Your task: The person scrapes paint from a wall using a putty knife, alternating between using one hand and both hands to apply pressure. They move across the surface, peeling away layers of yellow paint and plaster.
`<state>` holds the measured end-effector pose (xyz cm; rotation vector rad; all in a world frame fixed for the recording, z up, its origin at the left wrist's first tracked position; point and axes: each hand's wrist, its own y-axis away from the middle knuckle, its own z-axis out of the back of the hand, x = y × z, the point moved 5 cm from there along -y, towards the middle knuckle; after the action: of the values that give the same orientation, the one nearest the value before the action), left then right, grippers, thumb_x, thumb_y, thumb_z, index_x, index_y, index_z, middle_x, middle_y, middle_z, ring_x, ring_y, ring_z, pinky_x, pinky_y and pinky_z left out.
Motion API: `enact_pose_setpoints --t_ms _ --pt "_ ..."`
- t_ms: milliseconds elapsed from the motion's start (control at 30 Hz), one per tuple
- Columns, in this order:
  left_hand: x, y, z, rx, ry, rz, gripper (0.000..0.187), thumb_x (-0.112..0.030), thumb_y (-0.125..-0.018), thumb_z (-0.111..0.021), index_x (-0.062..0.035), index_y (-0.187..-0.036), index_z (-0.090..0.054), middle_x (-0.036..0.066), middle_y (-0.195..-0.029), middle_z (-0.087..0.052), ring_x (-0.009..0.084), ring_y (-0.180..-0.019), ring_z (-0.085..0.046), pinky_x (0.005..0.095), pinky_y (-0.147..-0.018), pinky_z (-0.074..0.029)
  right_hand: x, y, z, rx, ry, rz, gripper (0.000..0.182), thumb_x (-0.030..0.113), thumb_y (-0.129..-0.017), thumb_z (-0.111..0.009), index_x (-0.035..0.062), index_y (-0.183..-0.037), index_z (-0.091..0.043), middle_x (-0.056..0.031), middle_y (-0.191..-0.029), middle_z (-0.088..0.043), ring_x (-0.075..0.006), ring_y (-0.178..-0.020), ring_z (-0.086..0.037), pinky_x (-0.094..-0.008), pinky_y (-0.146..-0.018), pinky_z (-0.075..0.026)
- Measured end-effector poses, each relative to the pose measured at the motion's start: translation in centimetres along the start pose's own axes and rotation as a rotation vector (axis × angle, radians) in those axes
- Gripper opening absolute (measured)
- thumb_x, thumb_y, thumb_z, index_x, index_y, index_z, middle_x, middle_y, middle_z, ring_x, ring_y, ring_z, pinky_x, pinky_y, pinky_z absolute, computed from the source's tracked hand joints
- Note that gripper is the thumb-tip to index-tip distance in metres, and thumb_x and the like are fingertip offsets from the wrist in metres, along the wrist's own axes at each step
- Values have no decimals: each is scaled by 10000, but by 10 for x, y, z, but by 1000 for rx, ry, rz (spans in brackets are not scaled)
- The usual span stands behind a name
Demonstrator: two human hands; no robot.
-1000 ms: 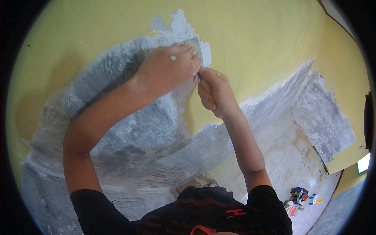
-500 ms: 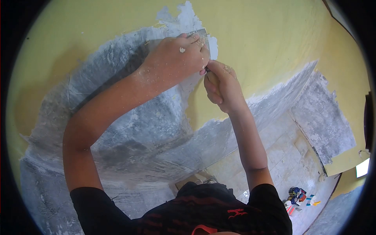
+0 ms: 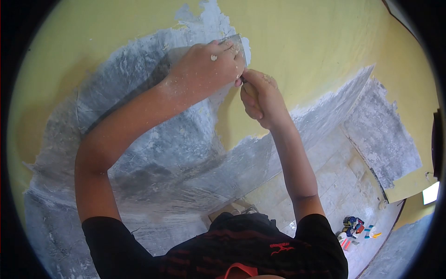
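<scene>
A flat metal scraper (image 3: 239, 45) lies against the wall, its blade at the border between yellow paint and bare grey. My right hand (image 3: 264, 98) is closed round its handle, most of which is hidden by the fingers. My left hand (image 3: 209, 65) is closed over the blade, fingers pressing on it near the handle. Paint flakes and dust stick to both hands, with one larger pale chip on the back of the left. The yellow paint (image 3: 306, 51) continues to the right of the blade; a bare grey patch (image 3: 158, 139) spreads left and below.
Several small items, among them a dark bundle (image 3: 353, 225) and a white-and-blue roll (image 3: 371, 232), lie on the tiled floor (image 3: 325, 195) at lower right. A cardboard box (image 3: 220, 211) sits by the wall's foot. Another grey patch (image 3: 383, 135) marks the wall at right.
The view has shifted slightly, so the wall sits a little further left in it. Both hands keep their hold, and the blade has edged slightly toward the yellow paint.
</scene>
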<state>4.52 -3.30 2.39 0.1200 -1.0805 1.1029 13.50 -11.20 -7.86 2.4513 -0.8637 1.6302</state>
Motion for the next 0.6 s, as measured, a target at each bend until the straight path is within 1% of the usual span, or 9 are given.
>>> enact_pose_setpoints --t_ms 100,233,333,400,433,467,500,533,600 --pt "10 -4 13 -11 -15 40 160 -58 -913 -717 -63 -1071 -742 73 -1030 -801 220 -893 -797 315 -751 -648 11 -2 -6 14 0 -7 368 362 -1109 -538 69 -910 -636 22 -552 -410 -64 -351 -279 -266 -346 -172" --pt "15 -4 12 -27 -35 14 147 -63 -916 -710 -73 -1061 -734 68 -1038 -799 211 -888 -796 313 -748 -648 14 -4 -7 34 -1 16 349 347 -1106 -539 67 -919 -630 21 -548 -407 -66 -349 -283 -270 -349 -184" --pt "7 -2 9 0 -72 -11 175 -57 -916 -702 -78 -1086 -735 68 -1053 -799 198 -939 -795 302 -762 -647 6 3 -5 24 -18 14 342 341 -1103 -544 66 -920 -631 25 -552 -400 -63 -356 -276 -275 -355 -177" --pt "1 4 8 46 -98 -2 248 -47 -906 -700 -82 -1148 -738 81 -1115 -795 202 -1029 -785 310 -810 -647 4 2 -6 29 -13 11 342 342 -1101 -546 67 -917 -632 25 -555 -401 -62 -359 -274 -274 -357 -174" --pt "6 4 6 47 -100 -4 248 -47 -906 -700 -82 -1148 -738 81 -1115 -795 202 -1029 -785 310 -810 -647 2 2 -7 33 -6 -7 342 342 -1099 -548 68 -913 -632 25 -558 -403 -62 -362 -273 -274 -359 -171" --pt "15 4 6 -29 -81 -21 153 -91 -881 -720 -82 -1033 -710 75 -1001 -750 212 -951 -777 326 -750 -639 4 -2 -8 35 -9 -7 342 342 -1099 -548 68 -913 -632 25 -558 -403 -62 -362 -273 -274 -359 -171" --pt "19 1 12 -103 -65 -42 101 -135 -856 -740 -82 -918 -682 69 -887 -705 221 -873 -768 341 -690 -631 13 -8 -12 53 -6 19 347 346 -1099 -548 70 -908 -633 25 -558 -407 -63 -361 -271 -273 -356 -172" --pt "22 -1 14 -98 -67 -49 101 -135 -856 -740 -82 -918 -682 69 -887 -705 221 -873 -768 341 -690 -631 19 -12 -15 70 -5 45 352 350 -1099 -548 71 -902 -635 24 -558 -411 -65 -360 -269 -272 -354 -173" --pt "28 -4 20 -88 -1 7 81 -107 -870 -724 -80 -925 -672 76 -885 -712 229 -840 -771 343 -690 -633 19 -9 -15 71 -10 37 349 360 -1106 -539 85 -912 -630 33 -553 -400 -62 -357 -272 -264 -349 -178"
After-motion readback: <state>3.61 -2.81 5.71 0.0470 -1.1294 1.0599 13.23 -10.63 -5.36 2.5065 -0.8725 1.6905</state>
